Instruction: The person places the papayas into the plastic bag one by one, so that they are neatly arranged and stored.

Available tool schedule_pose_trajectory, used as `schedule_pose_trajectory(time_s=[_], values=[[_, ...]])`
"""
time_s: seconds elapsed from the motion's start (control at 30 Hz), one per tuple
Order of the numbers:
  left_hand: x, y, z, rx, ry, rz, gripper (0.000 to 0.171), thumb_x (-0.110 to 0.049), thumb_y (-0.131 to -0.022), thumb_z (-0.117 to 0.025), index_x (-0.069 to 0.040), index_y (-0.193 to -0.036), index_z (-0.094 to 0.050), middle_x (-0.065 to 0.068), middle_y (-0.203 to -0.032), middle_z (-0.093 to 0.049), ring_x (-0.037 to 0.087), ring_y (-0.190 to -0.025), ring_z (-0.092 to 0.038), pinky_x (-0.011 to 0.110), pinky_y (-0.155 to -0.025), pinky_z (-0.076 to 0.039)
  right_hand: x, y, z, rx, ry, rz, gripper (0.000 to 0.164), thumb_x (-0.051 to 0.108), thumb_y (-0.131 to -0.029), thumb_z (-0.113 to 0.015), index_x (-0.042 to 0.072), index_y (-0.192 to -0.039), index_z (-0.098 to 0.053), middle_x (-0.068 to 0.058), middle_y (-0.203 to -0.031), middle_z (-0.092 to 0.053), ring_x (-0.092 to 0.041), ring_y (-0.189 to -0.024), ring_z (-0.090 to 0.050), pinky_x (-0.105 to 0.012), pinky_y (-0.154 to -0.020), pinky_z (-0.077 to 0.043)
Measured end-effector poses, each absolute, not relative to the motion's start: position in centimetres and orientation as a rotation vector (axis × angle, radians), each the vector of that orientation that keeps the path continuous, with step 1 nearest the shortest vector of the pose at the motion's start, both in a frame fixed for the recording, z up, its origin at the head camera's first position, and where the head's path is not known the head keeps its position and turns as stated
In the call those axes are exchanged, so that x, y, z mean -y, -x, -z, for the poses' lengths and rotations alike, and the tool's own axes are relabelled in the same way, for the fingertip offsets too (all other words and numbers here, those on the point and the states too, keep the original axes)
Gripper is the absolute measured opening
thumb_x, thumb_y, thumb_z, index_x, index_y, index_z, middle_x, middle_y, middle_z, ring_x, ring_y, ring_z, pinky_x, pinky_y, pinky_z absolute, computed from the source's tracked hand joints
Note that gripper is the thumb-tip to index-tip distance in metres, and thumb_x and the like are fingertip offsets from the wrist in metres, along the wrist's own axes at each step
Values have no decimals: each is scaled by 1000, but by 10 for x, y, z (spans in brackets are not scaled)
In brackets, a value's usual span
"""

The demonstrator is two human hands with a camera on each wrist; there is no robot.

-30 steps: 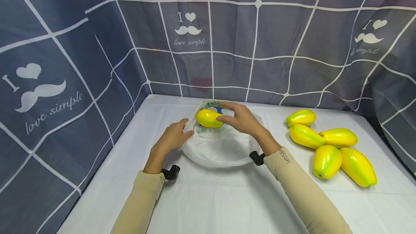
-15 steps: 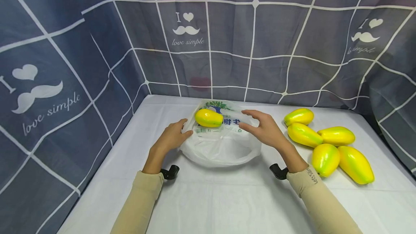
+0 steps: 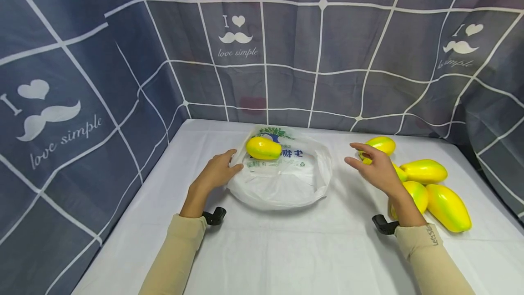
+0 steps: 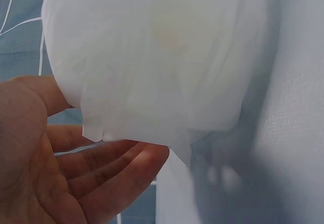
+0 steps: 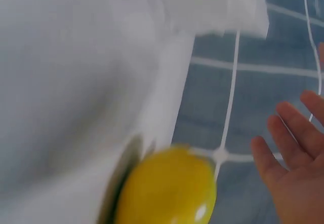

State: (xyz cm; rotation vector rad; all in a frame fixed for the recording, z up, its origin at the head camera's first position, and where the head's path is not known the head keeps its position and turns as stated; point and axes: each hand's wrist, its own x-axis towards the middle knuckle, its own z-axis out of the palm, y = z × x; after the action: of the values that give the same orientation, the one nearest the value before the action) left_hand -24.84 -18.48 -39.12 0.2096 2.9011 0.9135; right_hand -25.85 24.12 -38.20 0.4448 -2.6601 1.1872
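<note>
A white plastic bag [image 3: 282, 185] with green and blue print lies spread on the table, its mouth held wide. One yellow-green papaya [image 3: 264, 148] rests in it at the left. My left hand [image 3: 214, 172] is at the bag's left edge, its relaxed fingers touching the plastic; in the left wrist view the bag [image 4: 147, 62] covers some fingertips. My right hand [image 3: 380, 170], holding nothing, hovers over the loose papayas with fingers apart. In the right wrist view a papaya [image 5: 167, 188] appears below, blurred, and apart from the right hand [image 5: 298, 158].
Several papayas [image 3: 449, 207] lie grouped at the right of the white-covered table [image 3: 286, 254], some partly hidden by the right hand and wrist. A grey gridded curtain [image 3: 294, 49] hangs behind the table and along its left side.
My right hand has let go of the papaya in the bag and moved right, over the loose papayas. That papaya stays in place. The left hand has hardly moved.
</note>
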Motion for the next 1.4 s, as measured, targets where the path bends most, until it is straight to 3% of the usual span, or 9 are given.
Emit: schedule_pose_trajectory(time_s=[0.17, 0.37, 0.63, 0.9, 1.03, 1.2, 1.4], values=[[185, 249, 394, -2892, -204, -914, 62, -31, -99, -58, 0, -149, -37, 25, -133, -56, 37, -117, -56, 51, -98, -44, -274, 259, 379, 2743, -361, -1160, 61, 36, -94, -68, -2, -139, -53, -26, -137, -51, -48, -126, -45, -63, -100, -36], [186, 249, 394, -2891, -176, -910, 63, -31, -99, -57, 0, -150, -37, 25, -135, -54, 37, -118, -55, 52, -99, -43, -302, 261, 378, 2822, -306, -1129, 65, 40, -96, -64, -4, -141, -49, -31, -142, -44, -58, -124, -40, -66, -98, -34], [186, 248, 394, -2883, -170, -917, 63, -32, -100, -57, 0, -150, -36, 26, -135, -54, 37, -118, -55, 52, -99, -43, -316, 263, 390, 2842, -302, -1127, 68, 38, -96, -65, -9, -141, -45, -33, -142, -43, -55, -126, -39, -65, -99, -33], [185, 249, 394, -2874, -170, -927, 63, -31, -100, -57, -1, -150, -37, 25, -135, -54, 37, -118, -55, 52, -98, -43, -319, 265, 395, 2918, -248, -1097, 75, 45, -94, -65, -4, -145, -41, -38, -145, -34, -63, -125, -33, -70, -98, -30], [186, 250, 394, -2880, -175, -912, 62, -31, -100, -57, -1, -150, -37, 25, -134, -55, 37, -118, -55, 52, -99, -43, -320, 267, 396, 2962, -255, -1075, 77, 45, -94, -65, -5, -146, -39, -39, -145, -34, -61, -125, -34, -69, -98, -30], [186, 250, 393, -2878, -191, -913, 63, -32, -100, -57, 0, -150, -37, 25, -134, -55, 37, -119, -54, 52, -99, -43, -320, 267, 398, 2971, -317, -1005, 75, 41, -94, -66, -9, -144, -40, -38, -136, -44, -50, -115, -44, -63, -94, -35], [185, 249, 392, -2862, -170, -921, 63, -33, -100, -57, -2, -151, -36, 24, -136, -54, 36, -119, -54, 52, -99, -43, -320, 268, 400, 3014, -351, -981, 81, 42, -93, -68, -10, -146, -35, -37, -140, -41, -51, -126, -37, -67, -100, -28]])
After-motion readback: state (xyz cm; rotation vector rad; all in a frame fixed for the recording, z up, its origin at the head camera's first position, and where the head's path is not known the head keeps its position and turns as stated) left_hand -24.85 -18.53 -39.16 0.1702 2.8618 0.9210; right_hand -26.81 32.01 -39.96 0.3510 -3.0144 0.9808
